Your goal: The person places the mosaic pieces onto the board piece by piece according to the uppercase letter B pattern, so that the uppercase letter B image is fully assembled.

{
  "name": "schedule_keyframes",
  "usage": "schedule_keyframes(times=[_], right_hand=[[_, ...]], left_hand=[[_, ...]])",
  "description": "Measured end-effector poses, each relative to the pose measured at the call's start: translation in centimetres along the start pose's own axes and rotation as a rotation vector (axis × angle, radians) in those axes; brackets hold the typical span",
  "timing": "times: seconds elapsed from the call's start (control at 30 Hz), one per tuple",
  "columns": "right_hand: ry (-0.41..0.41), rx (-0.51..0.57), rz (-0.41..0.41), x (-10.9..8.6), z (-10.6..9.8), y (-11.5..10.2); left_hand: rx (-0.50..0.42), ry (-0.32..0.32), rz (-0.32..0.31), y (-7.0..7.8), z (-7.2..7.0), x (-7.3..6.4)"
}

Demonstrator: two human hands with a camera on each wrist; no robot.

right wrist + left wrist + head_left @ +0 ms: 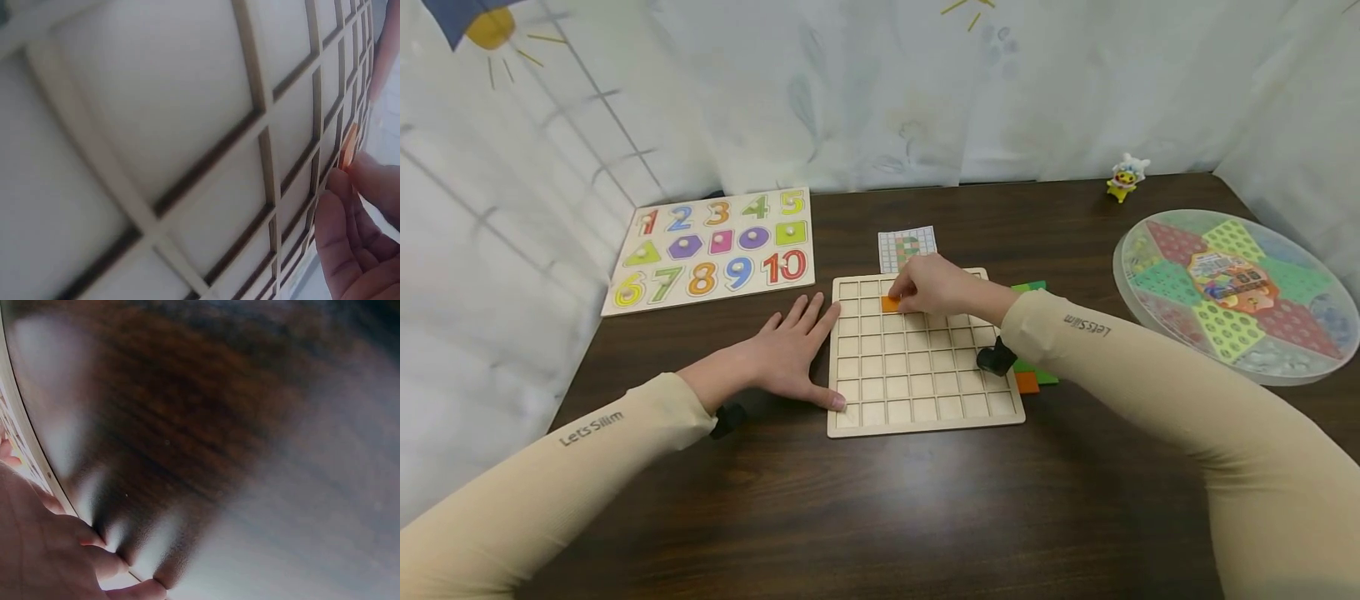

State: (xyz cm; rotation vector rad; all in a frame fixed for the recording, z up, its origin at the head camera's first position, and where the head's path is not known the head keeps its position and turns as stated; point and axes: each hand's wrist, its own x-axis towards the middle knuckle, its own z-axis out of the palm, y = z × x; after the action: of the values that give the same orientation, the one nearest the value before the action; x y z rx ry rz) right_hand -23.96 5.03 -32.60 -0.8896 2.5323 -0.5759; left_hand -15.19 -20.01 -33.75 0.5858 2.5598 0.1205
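A square wooden grid board [891, 365] lies on the dark table. My right hand [928, 285] is over its upper rows, thumb and fingers bent down to a small orange square tile [889, 305]. In the right wrist view the fingertips pinch the orange tile [349, 149] close at the grid's ridges. My left hand [792, 354] rests with fingers spread along the board's left edge, the thumb over the lower left corner. In the left wrist view its fingers [134, 592] reach past the board's rim onto the table.
A printed pattern card [904, 245] lies behind the board. Green tiles [1047, 377] and an orange tile [1027, 382] sit at its right, partly under my right arm. A number puzzle [711, 250] stands left, a round star-patterned game board [1232, 292] right, a small figurine [1125, 177] behind.
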Motion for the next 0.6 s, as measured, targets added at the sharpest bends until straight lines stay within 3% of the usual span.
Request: schedule_keyframes(times=[0.27,0.43,0.6], right_hand=[[-0.005,0.035,-0.036,-1.2,-0.6,0.6],[0.044,0.091,0.000,-3.2,-1.9,1.7],[0.114,0.080,0.058,-5.8,-3.4,4.5]], left_hand=[[-0.014,0.003,0.004,0.1,0.2,-0.1],[-0.013,0.006,0.008,0.1,0.1,-0.1],[-0.003,0.006,0.009,0.1,0.0,-0.1]])
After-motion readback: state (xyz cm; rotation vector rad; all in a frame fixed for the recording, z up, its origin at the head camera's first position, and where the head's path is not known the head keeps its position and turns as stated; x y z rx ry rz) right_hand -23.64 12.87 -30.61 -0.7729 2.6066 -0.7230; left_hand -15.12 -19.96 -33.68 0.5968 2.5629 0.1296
